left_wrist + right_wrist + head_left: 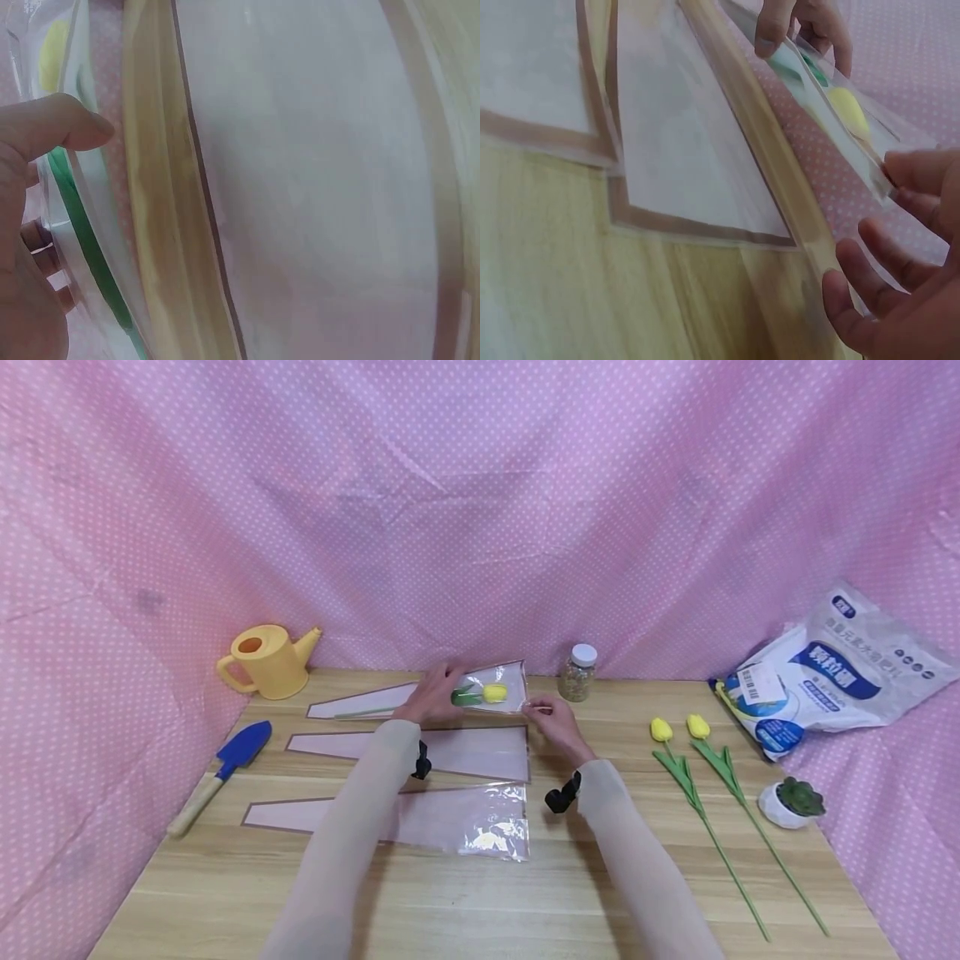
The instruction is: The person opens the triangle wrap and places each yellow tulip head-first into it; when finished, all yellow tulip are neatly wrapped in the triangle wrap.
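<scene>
A tapered clear-and-white flower sleeve (pixel 513 677) with a brown border lies farthest back, its wide end to the right. Inside it is a yellow artificial tulip (pixel 495 693), its green stem running toward the narrow end. My left hand (pixel 431 695) grips the sleeve around its middle, thumb on one side and fingers on the other, covering part of the stem. At the wide end, the thumb and index finger of my right hand (pixel 553 720) pinch the near corner; its other fingers are spread loosely in the right wrist view.
Two more sleeves, a middle one (pixel 480 752) and a front one (pixel 457 814), lie nearer. At right are two tulips (pixel 701 810), a potted succulent (pixel 787 806) and a fertilizer bag (pixel 832 677). A jar (pixel 577 675), yellow watering can (pixel 272 662) and blue trowel (pixel 242 750) stand around.
</scene>
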`<control>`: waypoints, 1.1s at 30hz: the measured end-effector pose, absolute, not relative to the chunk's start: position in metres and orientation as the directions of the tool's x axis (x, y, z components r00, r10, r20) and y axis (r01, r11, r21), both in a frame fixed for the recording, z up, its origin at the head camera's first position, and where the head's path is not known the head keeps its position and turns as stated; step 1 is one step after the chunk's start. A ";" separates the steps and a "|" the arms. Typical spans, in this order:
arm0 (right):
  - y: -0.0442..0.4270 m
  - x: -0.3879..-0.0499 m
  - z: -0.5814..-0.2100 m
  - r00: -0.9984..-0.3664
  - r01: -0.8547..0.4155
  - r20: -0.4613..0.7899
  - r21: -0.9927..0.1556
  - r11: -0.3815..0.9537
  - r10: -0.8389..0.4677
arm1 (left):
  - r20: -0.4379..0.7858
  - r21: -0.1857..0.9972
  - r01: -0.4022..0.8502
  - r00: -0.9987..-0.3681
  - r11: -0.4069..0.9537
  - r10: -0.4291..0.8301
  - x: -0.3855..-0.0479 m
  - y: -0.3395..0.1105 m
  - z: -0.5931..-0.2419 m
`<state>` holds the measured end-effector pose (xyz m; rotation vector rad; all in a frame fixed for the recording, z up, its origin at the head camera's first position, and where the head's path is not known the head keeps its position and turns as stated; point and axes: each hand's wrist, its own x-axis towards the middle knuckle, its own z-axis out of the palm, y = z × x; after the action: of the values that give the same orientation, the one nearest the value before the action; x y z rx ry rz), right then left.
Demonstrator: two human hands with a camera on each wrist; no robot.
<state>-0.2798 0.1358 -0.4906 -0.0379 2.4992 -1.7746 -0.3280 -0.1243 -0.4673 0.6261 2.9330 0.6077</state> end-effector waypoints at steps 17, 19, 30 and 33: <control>0.124 -0.293 -0.500 -0.996 0.002 -0.048 -0.835 0.550 -0.070 | -0.026 0.406 0.356 -0.916 0.842 0.400 -0.332 -0.142 -0.480; 0.123 -0.294 -0.501 -0.997 0.007 -0.051 -0.827 0.562 -0.063 | -0.032 0.414 0.351 -0.917 0.840 0.399 -0.331 -0.143 -0.482; 0.120 -0.296 -0.499 -0.996 -0.006 -0.050 -0.788 0.615 -0.073 | -0.041 0.454 0.338 -0.916 0.824 0.399 -0.335 -0.147 -0.489; 0.120 -0.296 -0.497 -0.995 0.008 -0.068 -0.794 0.608 -0.075 | -0.052 0.476 0.330 -0.915 0.815 0.401 -0.335 -0.148 -0.488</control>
<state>-0.2958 0.1198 -0.4969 -0.0575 2.7316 -1.3500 -0.3347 -0.1476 -0.4879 0.5777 2.8487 0.7063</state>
